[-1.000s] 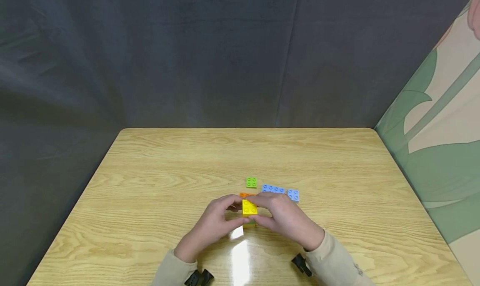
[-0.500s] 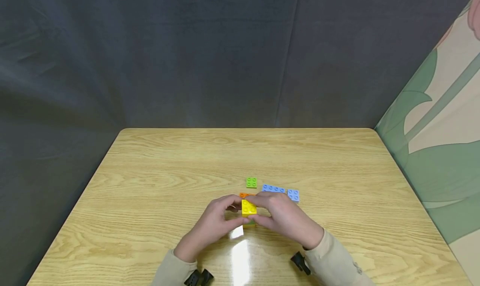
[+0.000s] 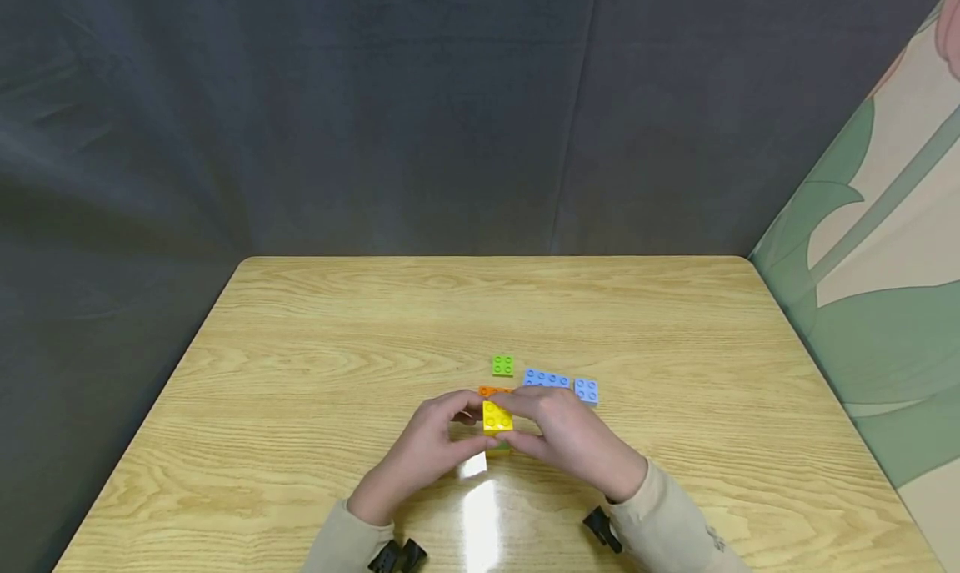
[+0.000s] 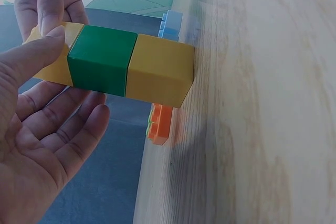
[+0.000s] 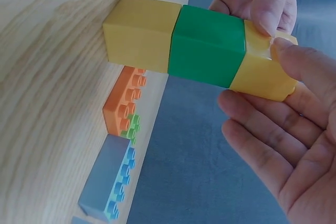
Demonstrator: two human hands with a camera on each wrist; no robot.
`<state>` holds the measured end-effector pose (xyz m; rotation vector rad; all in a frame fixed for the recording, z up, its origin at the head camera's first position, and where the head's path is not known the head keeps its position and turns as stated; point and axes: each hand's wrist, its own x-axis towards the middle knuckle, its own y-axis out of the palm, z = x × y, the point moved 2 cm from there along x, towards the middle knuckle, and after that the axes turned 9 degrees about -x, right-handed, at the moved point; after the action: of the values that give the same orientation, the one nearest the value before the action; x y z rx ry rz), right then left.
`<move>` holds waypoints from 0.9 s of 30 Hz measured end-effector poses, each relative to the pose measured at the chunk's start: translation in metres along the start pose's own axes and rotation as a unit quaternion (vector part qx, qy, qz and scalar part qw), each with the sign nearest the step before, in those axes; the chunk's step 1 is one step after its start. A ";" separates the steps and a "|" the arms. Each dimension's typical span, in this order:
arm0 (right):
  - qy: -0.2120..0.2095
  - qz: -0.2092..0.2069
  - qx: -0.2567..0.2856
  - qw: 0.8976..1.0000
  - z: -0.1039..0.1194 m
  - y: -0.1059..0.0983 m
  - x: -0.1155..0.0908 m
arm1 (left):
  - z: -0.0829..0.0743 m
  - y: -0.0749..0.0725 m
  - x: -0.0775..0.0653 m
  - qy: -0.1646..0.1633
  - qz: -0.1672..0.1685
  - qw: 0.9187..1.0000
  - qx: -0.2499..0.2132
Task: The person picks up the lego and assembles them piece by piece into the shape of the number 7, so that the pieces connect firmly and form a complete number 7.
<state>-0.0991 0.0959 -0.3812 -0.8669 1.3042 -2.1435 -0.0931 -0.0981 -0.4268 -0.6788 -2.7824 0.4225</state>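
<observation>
Head camera shows two hands at a little tower (image 4: 103,60) of toy blocks with knobs. The tower seems to stand upright on the wooden table (image 3: 337,331). At its bottom is a yellow block (image 4: 160,69), in its middle a dark green block (image 5: 207,48), and at its top another, the top yellow block (image 3: 497,417).

The left hand (image 3: 431,439) comes from the left of the tower and the right hand (image 3: 558,427) from its right. Each one pinches the top yellow block, thumb in front and finger behind. Their other fingers stick out loosely.

Just behind the tower is an orange block (image 5: 123,98), and farther behind it a small lime block (image 3: 503,366). Behind the tower and to its right lie a long blue block (image 3: 547,379) and a small blue block (image 3: 587,391).

My guess is that the hands are fixing the top yellow block on snugly. A good way is to line up all the sides, then push straight down, just as hard with both hands. A crooked push could tip the tower. Only thin lines show between its blocks, but I cannot tell if the top one is all the way down.
</observation>
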 end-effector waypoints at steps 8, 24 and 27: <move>0.005 0.001 -0.004 1.000 0.000 0.000 -0.001 | -0.001 0.000 0.000 -0.006 0.000 1.000 0.000; 0.011 -0.005 -0.005 1.000 0.001 0.000 -0.002 | 0.001 -0.001 -0.001 0.054 0.018 0.998 0.016; 0.008 -0.016 -0.013 1.000 0.002 0.001 -0.002 | 0.001 -0.002 -0.002 0.059 0.023 0.998 0.012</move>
<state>-0.0966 0.0956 -0.3822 -0.8882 1.3372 -2.1675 -0.0924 -0.1011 -0.4271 -0.7389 -2.6515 0.4089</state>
